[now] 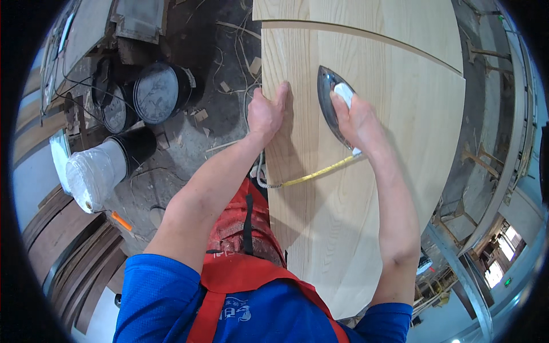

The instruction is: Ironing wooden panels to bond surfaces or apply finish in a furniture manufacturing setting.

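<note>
My right hand is wrapped round the white handle of a clothes iron, whose dark soleplate lies on a pale wood-grain board. From the back of the iron a cord with a yellow covering runs left across the board and over its edge. My left hand rests at the board's left edge, with the thumb and a finger stretched apart over the rim; some of its fingers are hidden below. A second wood-grain board lies just beyond the first, a narrow gap between them.
Dark buckets with whitish lids stand on the littered floor to the left, near a plastic-wrapped container and an orange-handled tool. Curved brown panels are stacked at lower left. Wooden frames stand along the right.
</note>
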Demonstrator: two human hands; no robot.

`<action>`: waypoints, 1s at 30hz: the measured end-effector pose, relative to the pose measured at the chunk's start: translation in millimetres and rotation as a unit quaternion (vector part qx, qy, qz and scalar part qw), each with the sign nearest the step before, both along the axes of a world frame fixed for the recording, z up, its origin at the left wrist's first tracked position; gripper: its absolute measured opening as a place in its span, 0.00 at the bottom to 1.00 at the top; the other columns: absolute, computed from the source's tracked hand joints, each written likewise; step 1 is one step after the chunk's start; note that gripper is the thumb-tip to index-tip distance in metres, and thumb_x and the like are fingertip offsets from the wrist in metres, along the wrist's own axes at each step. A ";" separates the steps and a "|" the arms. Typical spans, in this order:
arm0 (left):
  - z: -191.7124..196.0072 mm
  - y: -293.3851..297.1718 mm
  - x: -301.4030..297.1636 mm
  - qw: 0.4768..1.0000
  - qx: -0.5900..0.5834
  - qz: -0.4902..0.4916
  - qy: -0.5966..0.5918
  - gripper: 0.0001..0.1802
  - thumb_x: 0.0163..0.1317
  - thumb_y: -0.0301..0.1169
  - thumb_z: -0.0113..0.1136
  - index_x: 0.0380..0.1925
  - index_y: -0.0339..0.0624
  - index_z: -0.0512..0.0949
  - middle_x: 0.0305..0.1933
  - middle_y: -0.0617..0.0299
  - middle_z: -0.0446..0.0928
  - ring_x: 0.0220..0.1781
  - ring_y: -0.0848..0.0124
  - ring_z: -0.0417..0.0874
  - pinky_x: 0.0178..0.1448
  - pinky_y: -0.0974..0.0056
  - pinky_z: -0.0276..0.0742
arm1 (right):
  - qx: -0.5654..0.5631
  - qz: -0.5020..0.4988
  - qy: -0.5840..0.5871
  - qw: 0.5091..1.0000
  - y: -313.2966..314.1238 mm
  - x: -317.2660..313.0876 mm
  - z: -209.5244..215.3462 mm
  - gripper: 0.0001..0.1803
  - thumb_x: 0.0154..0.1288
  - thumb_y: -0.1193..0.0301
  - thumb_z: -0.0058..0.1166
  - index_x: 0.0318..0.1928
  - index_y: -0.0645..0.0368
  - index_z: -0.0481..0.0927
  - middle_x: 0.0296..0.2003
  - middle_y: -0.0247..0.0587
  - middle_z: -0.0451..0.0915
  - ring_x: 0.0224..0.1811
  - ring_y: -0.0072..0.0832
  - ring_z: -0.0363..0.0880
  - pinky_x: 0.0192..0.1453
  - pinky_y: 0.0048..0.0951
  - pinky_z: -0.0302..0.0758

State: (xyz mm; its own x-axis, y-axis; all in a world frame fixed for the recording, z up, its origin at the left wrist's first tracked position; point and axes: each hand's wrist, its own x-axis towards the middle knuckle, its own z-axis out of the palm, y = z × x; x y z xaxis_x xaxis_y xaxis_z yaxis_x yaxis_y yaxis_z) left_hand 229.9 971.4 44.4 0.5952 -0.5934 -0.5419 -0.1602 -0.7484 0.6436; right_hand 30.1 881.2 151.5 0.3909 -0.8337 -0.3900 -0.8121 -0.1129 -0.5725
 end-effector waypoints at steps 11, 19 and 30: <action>-5.2 0.5 0.6 1.000 0.004 0.001 -0.007 0.43 0.73 0.66 0.60 0.58 0.29 0.78 0.55 0.31 0.87 0.62 0.37 0.87 0.67 0.43 0.81 | -0.024 0.031 0.031 0.999 -73.6 38.1 -9.4 0.35 0.87 0.47 0.46 0.45 0.73 0.86 0.36 0.73 0.86 0.44 0.67 0.88 0.49 0.55 0.84; -2.0 -2.3 3.2 1.000 0.009 -0.002 0.015 0.43 0.73 0.65 0.60 0.61 0.29 0.77 0.55 0.31 0.87 0.62 0.36 0.87 0.68 0.43 0.82 | -0.024 0.052 0.065 0.996 -97.1 42.0 -0.6 0.36 0.87 0.47 0.45 0.43 0.74 0.85 0.34 0.73 0.84 0.42 0.66 0.87 0.47 0.55 0.83; 7.7 -4.9 4.6 0.999 0.019 -0.009 0.032 0.43 0.74 0.64 0.61 0.62 0.29 0.77 0.56 0.32 0.87 0.62 0.38 0.87 0.67 0.44 0.82 | -0.032 0.085 0.089 0.992 -104.1 37.6 3.0 0.34 0.88 0.49 0.47 0.39 0.74 0.82 0.30 0.68 0.83 0.36 0.60 0.87 0.44 0.53 0.82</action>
State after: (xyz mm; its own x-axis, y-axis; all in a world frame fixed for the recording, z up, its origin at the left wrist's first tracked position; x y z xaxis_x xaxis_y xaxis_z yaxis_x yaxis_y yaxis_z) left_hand 234.5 966.5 52.1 0.5481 -0.5826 -0.6002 -0.1340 -0.7694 0.6245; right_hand 67.7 777.1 154.6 0.4573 -0.7871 -0.4141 -0.8658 -0.2875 -0.4096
